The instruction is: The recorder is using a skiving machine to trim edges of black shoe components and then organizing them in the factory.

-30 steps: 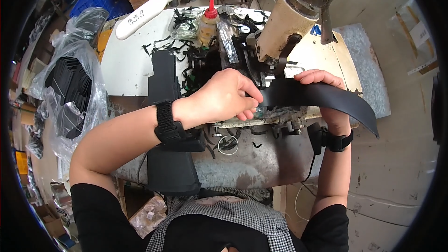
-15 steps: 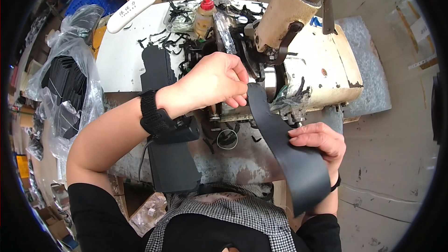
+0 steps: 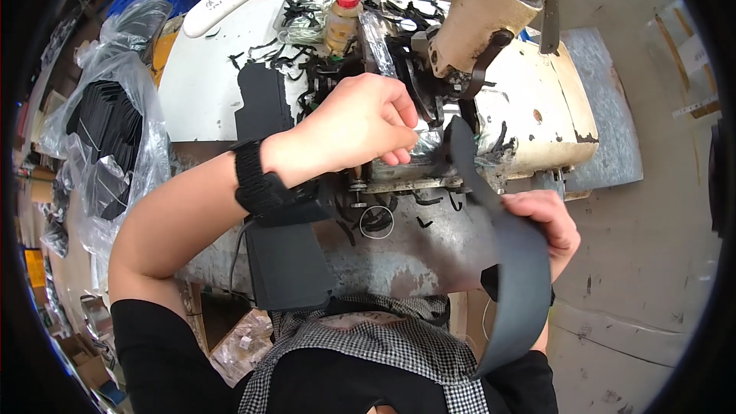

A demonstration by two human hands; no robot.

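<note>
My right hand grips a long black strip of leather-like sheet near its middle, fingers closed over its edge. The wide end hangs curved down in front of my right forearm, and the narrow end points up beside the sewing-type machine. My left hand is held in front of the machine, apart from the strip, with its fingers curled together. Whether anything small is between those fingertips, I cannot make out. Under my left wrist lies a stack of black pieces.
More black pieces lie on the white tabletop, among black scraps. A red-tipped bottle stands behind the machine. A white lamp reaches in from above. At left, a clear plastic bag holds stacked black sheets.
The strip's narrow end has come away from my left fingers and swung right. My right hand has shifted slightly right with the strip, which now curves more on edge.
</note>
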